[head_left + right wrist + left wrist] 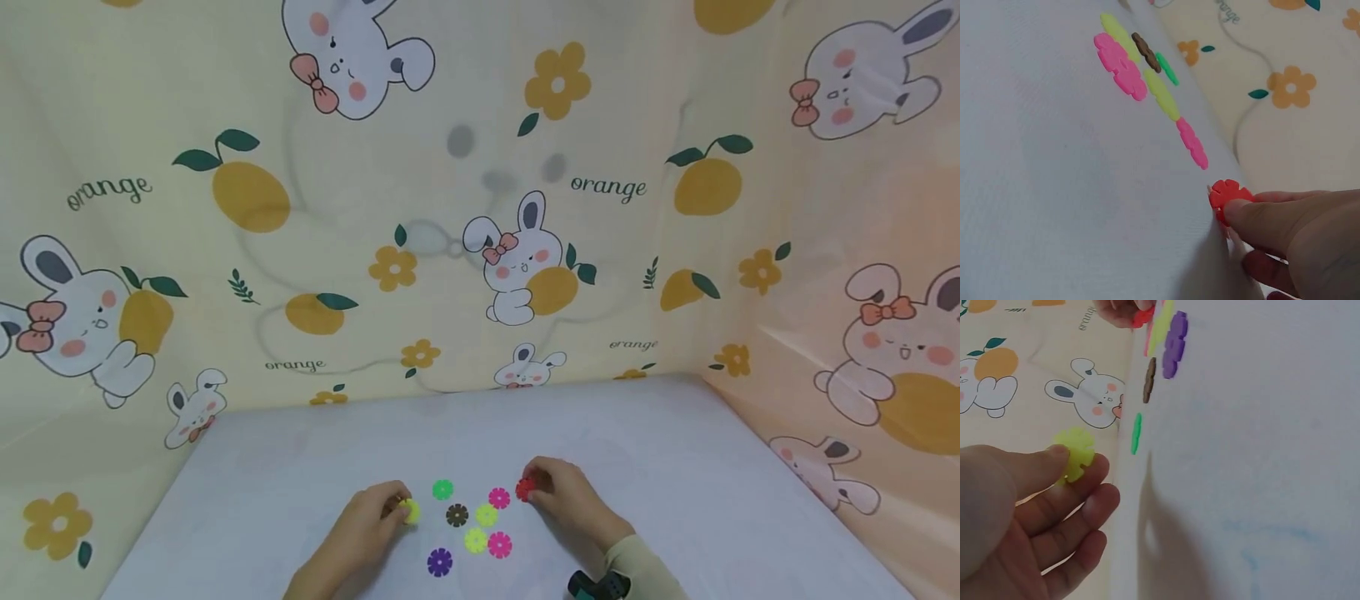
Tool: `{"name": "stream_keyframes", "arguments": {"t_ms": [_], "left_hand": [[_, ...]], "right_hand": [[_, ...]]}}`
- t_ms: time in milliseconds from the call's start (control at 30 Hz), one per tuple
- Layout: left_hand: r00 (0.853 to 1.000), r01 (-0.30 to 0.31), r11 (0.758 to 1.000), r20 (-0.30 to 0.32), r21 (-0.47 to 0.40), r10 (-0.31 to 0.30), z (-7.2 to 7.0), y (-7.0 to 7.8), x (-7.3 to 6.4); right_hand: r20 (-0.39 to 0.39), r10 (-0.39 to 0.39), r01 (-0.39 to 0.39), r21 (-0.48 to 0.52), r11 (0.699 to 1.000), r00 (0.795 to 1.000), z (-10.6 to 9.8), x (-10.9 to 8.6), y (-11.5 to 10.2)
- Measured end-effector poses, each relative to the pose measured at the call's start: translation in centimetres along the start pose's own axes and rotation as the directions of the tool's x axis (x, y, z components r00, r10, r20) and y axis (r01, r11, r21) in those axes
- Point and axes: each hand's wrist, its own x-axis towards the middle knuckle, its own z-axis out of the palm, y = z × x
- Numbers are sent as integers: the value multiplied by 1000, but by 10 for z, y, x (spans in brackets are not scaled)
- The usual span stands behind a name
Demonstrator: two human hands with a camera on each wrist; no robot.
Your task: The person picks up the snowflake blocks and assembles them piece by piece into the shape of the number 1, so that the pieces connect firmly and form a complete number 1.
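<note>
Between thumb and forefinger, my left hand (372, 518) pinches a yellow notched plastic disc (1077, 455), a flower-shaped interlocking piece. My right hand (570, 498) pinches a red disc (1227, 199) of the same kind at the right of the group. On the white table between the hands lie a green disc (443, 489), a brown disc (457, 515), two pink discs (499, 545), two yellow discs (476, 541) and a purple disc (440, 562). In the left wrist view, the held yellow disc is raised off the table.
The white tabletop (300, 450) reaches back to a cream cloth backdrop (450, 333) printed with rabbits, oranges and flowers. Cloth (795, 358) also stands along the right side. A dark device (597, 586) is on the right wrist.
</note>
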Motion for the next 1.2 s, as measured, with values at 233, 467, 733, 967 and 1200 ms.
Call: {"name": "stream_keyframes", "arguments": {"t_ms": [233, 467, 733, 967, 1200], "left_hand": [[998, 15, 999, -66, -36, -17, -10, 1, -11], [994, -34, 990, -105, -140, 20, -14, 2, -17], [987, -35, 971, -158, -235, -2, -15, 21, -19], [985, -48, 949, -173, -313, -7, -10, 35, -23], [986, -96, 919, -164, -382, 35, -8, 44, -27]], "right_hand": [[5, 17, -17, 49, 999, 1000, -2, 3, -1], [0, -15, 15, 179, 984, 1000, -4, 4, -8], [-43, -81, 90, 285, 954, 996, -12, -4, -23], [-71, -112, 131, 406, 905, 991, -18, -14, -44], [-104, -196, 221, 525, 822, 975, -17, -17, -61]]}}
